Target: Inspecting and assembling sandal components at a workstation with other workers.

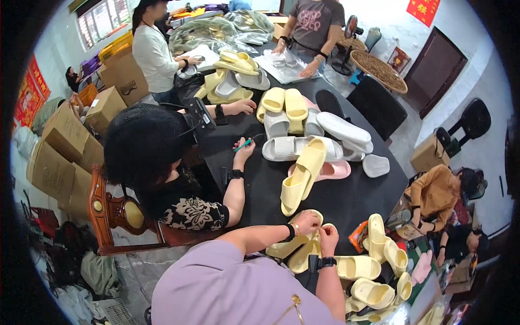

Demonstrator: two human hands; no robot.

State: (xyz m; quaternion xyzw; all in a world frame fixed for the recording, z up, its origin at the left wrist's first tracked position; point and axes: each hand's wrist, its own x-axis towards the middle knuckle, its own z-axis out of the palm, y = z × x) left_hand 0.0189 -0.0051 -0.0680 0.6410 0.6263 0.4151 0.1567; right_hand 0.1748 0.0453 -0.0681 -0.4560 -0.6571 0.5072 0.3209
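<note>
At the near edge of the black table, my left hand (pixel 306 222) is closed on a pale yellow slipper (pixel 293 247), part of which shows past my fingers. My right hand (pixel 327 238) meets it from the right, thumb and fingers pinched together; what lies between them is too small to make out. A second yellow slipper (pixel 307 258) lies right below both hands. Just beyond, a yellow slipper (pixel 303 176) rests across a pink slipper (pixel 335 170) and a grey slipper (pixel 281 148).
More yellow slippers (pixel 358 267) lie to my right beside an orange packet (pixel 358 236). Left of me, a co-worker in black (pixel 157 162) holds a small green-handled tool (pixel 242 145). Two people stand at the far end near clear bags (pixel 281 65). Cardboard boxes (pixel 54 162) are stacked at left.
</note>
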